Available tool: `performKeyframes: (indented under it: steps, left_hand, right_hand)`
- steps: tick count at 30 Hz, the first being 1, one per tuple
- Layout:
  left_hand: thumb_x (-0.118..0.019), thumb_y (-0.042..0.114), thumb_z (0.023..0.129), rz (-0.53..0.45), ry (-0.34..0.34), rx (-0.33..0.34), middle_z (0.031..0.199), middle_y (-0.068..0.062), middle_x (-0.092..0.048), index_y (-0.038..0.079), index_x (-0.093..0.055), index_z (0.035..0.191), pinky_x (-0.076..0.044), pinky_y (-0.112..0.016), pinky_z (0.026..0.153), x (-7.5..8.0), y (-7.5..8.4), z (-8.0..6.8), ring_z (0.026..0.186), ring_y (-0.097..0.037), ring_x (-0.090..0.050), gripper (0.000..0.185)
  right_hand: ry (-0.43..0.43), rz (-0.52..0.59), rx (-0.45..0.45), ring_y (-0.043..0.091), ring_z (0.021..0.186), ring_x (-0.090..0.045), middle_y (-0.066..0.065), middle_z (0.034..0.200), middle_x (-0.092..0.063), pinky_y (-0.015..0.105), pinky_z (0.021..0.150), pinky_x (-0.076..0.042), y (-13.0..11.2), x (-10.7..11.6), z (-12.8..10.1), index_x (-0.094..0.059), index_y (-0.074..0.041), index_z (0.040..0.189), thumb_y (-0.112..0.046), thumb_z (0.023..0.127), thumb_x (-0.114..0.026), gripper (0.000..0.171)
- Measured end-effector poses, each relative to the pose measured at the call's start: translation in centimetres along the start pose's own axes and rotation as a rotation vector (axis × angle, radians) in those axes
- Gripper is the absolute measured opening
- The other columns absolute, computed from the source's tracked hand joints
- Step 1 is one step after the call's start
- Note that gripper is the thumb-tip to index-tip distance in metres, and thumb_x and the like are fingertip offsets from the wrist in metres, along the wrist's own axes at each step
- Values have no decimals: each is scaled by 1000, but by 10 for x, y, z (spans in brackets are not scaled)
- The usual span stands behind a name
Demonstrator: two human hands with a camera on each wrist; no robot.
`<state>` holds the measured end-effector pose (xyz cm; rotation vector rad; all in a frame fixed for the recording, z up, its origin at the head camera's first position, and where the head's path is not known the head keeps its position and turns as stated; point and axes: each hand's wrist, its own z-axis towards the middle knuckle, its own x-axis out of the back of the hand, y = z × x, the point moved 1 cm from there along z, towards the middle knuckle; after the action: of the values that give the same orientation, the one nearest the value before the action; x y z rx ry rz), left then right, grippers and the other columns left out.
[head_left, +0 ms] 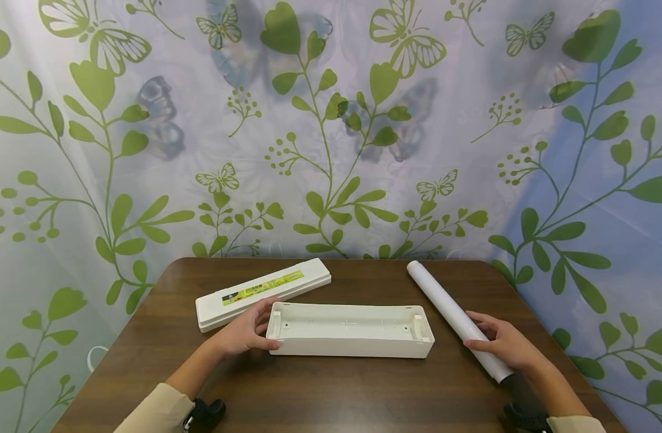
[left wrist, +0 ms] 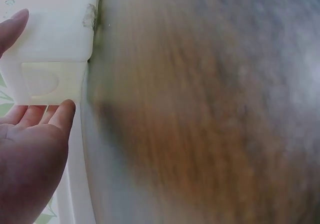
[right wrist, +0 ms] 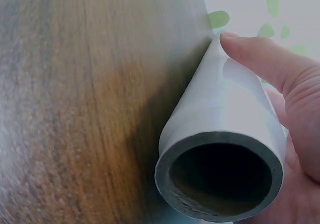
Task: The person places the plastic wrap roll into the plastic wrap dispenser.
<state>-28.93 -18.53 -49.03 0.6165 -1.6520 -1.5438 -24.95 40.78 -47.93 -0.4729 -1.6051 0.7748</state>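
Note:
A long white plastic box [head_left: 349,347], open at the top, stands in the middle of the brown table. My left hand [head_left: 248,332] grips its left end, thumb at the front and fingers behind. In the left wrist view the fingertips [left wrist: 65,115] meet the edge of a cream end piece [left wrist: 50,81] on the box. To the right, a white roll of plastic wrap [head_left: 445,300] lies slanted on the table. My right hand [head_left: 501,344] holds its near part between thumb and fingers. The right wrist view shows the roll's hollow dark grey core [right wrist: 167,171].
Behind the box to the left lies a white lid [head_left: 317,270] with a yellow-green label [head_left: 263,287]. Brown tabletop [head_left: 352,391] lies in front of the box. Beyond the table's far edge hangs a curtain [head_left: 331,150] with green leaves and butterflies.

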Motion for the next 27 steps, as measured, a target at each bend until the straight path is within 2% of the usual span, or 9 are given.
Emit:
performKeyframes:
  steps: [14,21,27]
  left_hand:
    - [-85,4,82,-34,-28,-6,158,-28,-32,-5,-17,158,-50,-33,107,2,-1,-3,149,-48,-31,102]
    - [-84,2,82,-63,-41,-5,157,-30,-31,-4,-17,158,-52,-29,104,3,-2,-2,148,-49,-30,101]
    - [-85,3,82,-44,-43,-1,159,-29,-29,-6,-15,158,-50,-24,104,4,-4,-1,150,-48,-28,104]
  right_hand:
    - [12,12,-41,14,88,-66,27,128,-67,29,68,-55,2,0,2,-42,5,152,-26,88,-81,81]
    - [37,-9,-55,21,95,-68,31,129,-65,30,68,-55,-4,-1,1,-45,6,150,-27,86,-83,82]
    - [66,-42,-78,24,96,-68,33,130,-64,31,69,-54,-8,-2,1,-48,5,148,-29,84,-85,81]
